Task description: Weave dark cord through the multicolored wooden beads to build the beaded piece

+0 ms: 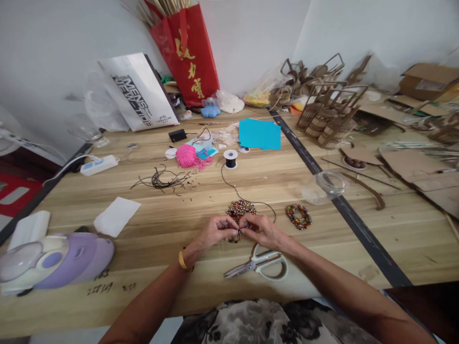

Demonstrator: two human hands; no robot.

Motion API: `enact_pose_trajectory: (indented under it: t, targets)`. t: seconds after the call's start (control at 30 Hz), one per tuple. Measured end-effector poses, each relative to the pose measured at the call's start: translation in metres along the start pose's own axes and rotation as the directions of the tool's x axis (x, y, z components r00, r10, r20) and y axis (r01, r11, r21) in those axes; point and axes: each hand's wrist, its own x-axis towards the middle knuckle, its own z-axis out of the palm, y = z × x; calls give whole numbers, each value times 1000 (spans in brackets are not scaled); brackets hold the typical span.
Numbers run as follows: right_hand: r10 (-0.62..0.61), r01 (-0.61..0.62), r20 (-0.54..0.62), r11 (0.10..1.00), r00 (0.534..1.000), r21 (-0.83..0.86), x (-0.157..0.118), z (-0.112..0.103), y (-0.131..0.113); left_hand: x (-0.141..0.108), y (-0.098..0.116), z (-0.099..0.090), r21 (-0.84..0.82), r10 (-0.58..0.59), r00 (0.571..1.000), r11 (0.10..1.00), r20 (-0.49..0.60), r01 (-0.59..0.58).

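Observation:
Multicoloured beads (244,208) lie bunched at the middle of the table. In front of them my left hand (219,228) and my right hand (261,228) meet, fingers pinched together on a small beaded strand (234,238) that hangs below the fingertips. The exact spot they pinch is too small to make out. A black cord (229,184) curves from a white spool (230,159) around to the right side of the beads. Just below my right hand lie white-handled scissors (260,265), blades toward the left. A coiled beaded bracelet (299,217) rests farther right.
Black cord pieces (163,179), pink yarn (188,156) and blue sheets (260,134) lie farther back. A purple-and-white device (75,260) and a paper (117,216) are at left. Clear round containers (330,183) and small woven baskets (322,119) stand at right. Bags (138,91) line the wall.

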Motion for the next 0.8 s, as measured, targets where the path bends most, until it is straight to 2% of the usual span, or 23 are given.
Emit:
enact_pose_trajectory:
  t: [0.23, 0.47, 0.63, 0.8]
  targets:
    - [-57, 56, 66, 998, 996, 16, -4, -5, -10, -1, 3, 1, 17, 43, 999, 999, -20, -42]
    - [-174, 187, 81, 961, 981, -203, -5, -5, -19, 1, -1, 1, 2, -1, 1000, 1000, 30, 1]
    - [-219, 231, 75, 939, 973, -256, -5, -2, -12, 0, 1, 4, -48, -25, 998, 998, 57, 27]
    - [-254, 266, 77, 915, 964, -303, -6, 0, -11, -2, 1, 8, -76, -41, 998, 996, 40, 44]
